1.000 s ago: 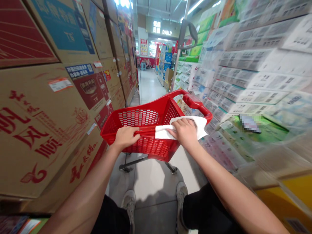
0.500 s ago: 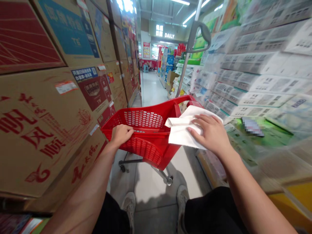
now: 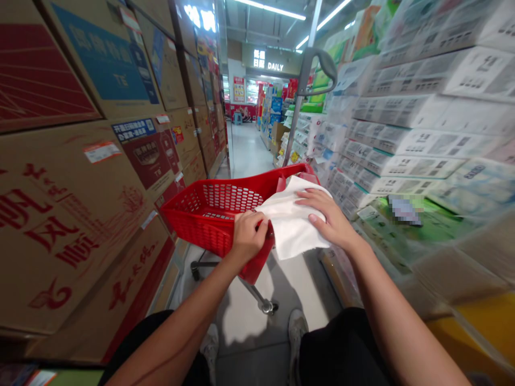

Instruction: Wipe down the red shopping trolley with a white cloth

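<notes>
The red plastic basket (image 3: 201,228) of a shopping cart stands in front of me, turned at an angle. My left hand (image 3: 248,235) is closed over its near rim, with the fingers curled out of sight. A white cloth (image 3: 292,233) drapes over the right end of the basket and covers part of its edge. Over that cloth lies my right hand (image 3: 328,217), its fingers long and slightly apart, thumb toward me, holding it down against the cart. The left fingers are close to the cloth's left edge; whether they touch it I cannot tell.
Stacked cardboard cartons (image 3: 72,214) rise close on the left. Packs of white tissue (image 3: 406,139) are piled on the right, with a green pack (image 3: 434,228) lower down. A grey looped handle on a metal pole (image 3: 295,123) stands beyond the cart. The tiled aisle (image 3: 249,145) runs ahead.
My left hand has slid right along the basket rim toward the cloth. My right hand and the cloth have shifted left and slightly down, and the cloth now lies more spread out.
</notes>
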{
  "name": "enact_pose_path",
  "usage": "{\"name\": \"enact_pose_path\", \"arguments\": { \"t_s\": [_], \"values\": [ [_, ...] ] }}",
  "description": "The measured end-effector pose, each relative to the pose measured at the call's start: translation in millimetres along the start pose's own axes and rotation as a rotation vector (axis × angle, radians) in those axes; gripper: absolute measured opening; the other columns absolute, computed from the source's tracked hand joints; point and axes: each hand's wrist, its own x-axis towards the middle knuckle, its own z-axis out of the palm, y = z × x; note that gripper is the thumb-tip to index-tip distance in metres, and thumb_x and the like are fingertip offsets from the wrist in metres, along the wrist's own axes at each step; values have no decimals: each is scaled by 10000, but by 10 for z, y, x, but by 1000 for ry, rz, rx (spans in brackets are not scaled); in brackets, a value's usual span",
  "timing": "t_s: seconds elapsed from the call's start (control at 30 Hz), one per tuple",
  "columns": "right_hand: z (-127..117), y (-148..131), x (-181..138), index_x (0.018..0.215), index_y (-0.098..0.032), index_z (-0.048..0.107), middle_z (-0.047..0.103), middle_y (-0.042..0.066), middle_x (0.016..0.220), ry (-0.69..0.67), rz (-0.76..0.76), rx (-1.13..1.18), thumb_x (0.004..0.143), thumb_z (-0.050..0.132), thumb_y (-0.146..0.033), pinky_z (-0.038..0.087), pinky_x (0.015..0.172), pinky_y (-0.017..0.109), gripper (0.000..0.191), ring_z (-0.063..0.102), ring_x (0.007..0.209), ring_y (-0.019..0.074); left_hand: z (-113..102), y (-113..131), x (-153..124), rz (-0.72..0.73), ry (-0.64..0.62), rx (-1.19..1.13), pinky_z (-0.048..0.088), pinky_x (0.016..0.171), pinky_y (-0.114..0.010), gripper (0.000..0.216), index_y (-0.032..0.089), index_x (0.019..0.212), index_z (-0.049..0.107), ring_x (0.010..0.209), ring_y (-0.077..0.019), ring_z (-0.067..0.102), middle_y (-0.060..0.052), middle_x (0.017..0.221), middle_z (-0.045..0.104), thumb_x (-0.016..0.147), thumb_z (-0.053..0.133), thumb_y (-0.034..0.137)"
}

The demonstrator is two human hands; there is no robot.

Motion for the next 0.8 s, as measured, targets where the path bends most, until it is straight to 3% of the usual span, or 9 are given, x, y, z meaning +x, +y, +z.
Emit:
{"name": "enact_pose_path", "arguments": {
  "t_s": [0.2,0.4,0.53,0.6,0.7,0.77,0.8],
  "values": [
    [25,49,64,1469,-297,525,447,69,1582,-21,53,-38,1015,411,-571,273,1221,561,542,338,1499,290,-78,-334,45,-63,190,-33,331,736,-387,281,212,540,431,636,-179,503,-20,562,510,817,417,258],
    [139,167,202,1472,-235,511,494,107,1540,36,120,-168,1020,386,-564,305,1202,517,573,403,1452,286,-425,-780,84,-14,99,-252,334,627,-359,294,235,487,385,568,-179,452,-22,504,446,775,378,293],
    [190,215,295,1297,-183,634,653,145,1313,82,190,-261,1037,307,-522,373,1118,476,538,550,1269,289,-692,-958,118,-14,-10,-349,384,637,-354,341,236,474,447,603,-193,490,-41,517,517,798,365,304],
    [214,189,332,1139,-172,694,702,145,1141,82,232,-327,1037,284,-483,396,1065,450,524,598,1135,284,-826,-996,119,-20,14,-346,447,777,-359,323,220,528,552,751,-208,589,-57,663,662,805,395,275],
    [255,68,394,1015,-172,717,712,133,1005,85,310,-428,1019,312,-435,408,996,411,483,606,1022,278,-1036,-925,92,-59,186,-349,446,971,-370,241,201,821,718,1018,-227,642,-57,985,755,803,479,232],
    [280,-54,450,980,-174,724,718,132,991,85,378,-478,1006,336,-416,408,959,394,458,599,1021,284,-1168,-773,59,-58,249,-418,479,945,-370,282,199,964,722,1033,-235,657,-64,1035,748,849,472,263],
    [290,-120,483,967,-175,726,723,135,998,81,417,-496,1003,343,-407,407,945,391,449,596,1032,289,-1221,-673,41,-28,223,-438,497,911,-372,303,197,956,717,994,-238,667,-71,1006,746,881,441,297]
  ]
}}
